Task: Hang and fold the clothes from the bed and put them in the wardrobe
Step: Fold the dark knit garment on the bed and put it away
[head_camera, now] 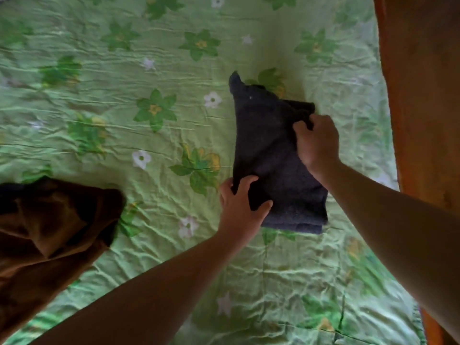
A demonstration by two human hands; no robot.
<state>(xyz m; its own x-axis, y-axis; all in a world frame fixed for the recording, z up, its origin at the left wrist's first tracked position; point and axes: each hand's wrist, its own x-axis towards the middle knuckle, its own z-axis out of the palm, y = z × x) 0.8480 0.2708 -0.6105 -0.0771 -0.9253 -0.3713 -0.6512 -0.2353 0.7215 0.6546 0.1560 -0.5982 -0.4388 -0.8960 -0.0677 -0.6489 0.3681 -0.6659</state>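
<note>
A folded dark blue garment (271,155) lies on the green flowered bedspread (149,70). The left hand (240,202) grips its near left corner, thumb on top; the right hand (317,143) pinches its right edge with curled fingers. Left of the garment, well apart, lies a crumpled brown garment (49,232); right of it runs the wooden bed frame (420,95).

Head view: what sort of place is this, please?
Probably a bedroom: a green flowered bedsheet spread flat, a wooden frame along its right side, and the left hand and right hand holding a folded dark blue garment on it.
</note>
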